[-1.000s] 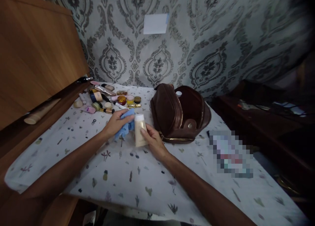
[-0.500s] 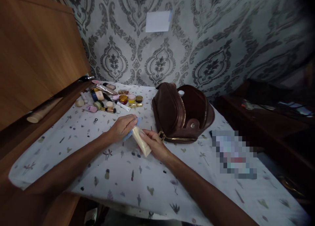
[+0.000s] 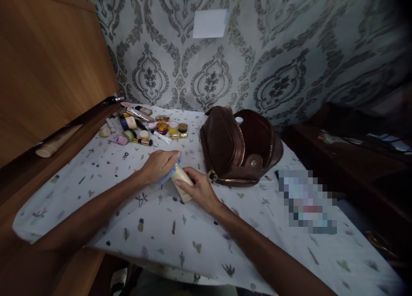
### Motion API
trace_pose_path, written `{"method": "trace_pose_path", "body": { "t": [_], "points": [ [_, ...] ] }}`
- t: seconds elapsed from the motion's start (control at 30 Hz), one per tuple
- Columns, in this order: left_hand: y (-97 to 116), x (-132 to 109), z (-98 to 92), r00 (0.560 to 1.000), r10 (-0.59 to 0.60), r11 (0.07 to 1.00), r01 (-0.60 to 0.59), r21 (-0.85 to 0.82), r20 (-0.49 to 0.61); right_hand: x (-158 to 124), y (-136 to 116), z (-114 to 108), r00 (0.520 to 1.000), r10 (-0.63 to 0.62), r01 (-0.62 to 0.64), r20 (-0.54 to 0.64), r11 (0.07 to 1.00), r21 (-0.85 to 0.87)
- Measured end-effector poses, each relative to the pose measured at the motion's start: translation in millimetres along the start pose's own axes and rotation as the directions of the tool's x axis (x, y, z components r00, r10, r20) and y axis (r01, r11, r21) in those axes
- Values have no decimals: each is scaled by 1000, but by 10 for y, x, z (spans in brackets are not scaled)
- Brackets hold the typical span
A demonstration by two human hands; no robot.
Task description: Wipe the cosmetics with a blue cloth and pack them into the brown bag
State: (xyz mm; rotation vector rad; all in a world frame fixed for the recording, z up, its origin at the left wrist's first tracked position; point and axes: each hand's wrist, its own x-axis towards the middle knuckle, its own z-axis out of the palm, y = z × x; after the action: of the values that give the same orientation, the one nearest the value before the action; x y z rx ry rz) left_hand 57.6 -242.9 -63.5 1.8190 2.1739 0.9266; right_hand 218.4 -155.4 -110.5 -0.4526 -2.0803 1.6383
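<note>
Grey patterned wallpaper (image 3: 210, 79) is seen behind a table (image 3: 154, 236) covered in printed white sheeting. Above it, a cream tube (image 3: 183, 195) is clamped, tilted, between the thumb and fingers of the right grip (image 3: 203, 192). Its upper end is hidden by a blue cloth (image 3: 168, 176), which is bunched under the closed fingers of the left grip (image 3: 161, 165). By the look of it, the tube's wiping is under way rather than finished. Beyond the left grip, jars, tubes and other cosmetics (image 3: 161, 127) are left loosely grouped; whether any have been wiped cannot be told. Just beyond the right grip, a brown bag (image 3: 220, 145) is left unzipped, with a small white round thing (image 3: 238, 120) showing at its mouth; little else inside can be made out.
</note>
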Motion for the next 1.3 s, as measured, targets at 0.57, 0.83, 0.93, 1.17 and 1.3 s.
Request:
{"method": "trace_pose_path", "body": {
  "t": [0.57, 0.83, 0.93, 1.17, 1.3],
  "points": [
    [-30, 6, 35, 978, -134, 974, 99, -204, -161, -45, -53, 37, 997, 71, -70, -6, 989, 134],
    [-34, 2, 18, 983, -94, 985, 69, -161, -155, -59, -78, 36, 985, 128, -156, 113, 947, 282],
    [-56, -10, 12, 983, -54, 977, 16, -214, -174, -63, -131, 25, 964, 175, -248, 199, 859, 449],
    [-63, -31, 10, 944, 59, 982, -113, -152, -325, -57, -136, 40, 908, 204, -408, 367, 629, 662],
    [-71, -20, -16, 928, 109, 993, -115, 3, -355, -68, -120, 68, 902, 198, -424, 385, 580, 696]
  ]
}}
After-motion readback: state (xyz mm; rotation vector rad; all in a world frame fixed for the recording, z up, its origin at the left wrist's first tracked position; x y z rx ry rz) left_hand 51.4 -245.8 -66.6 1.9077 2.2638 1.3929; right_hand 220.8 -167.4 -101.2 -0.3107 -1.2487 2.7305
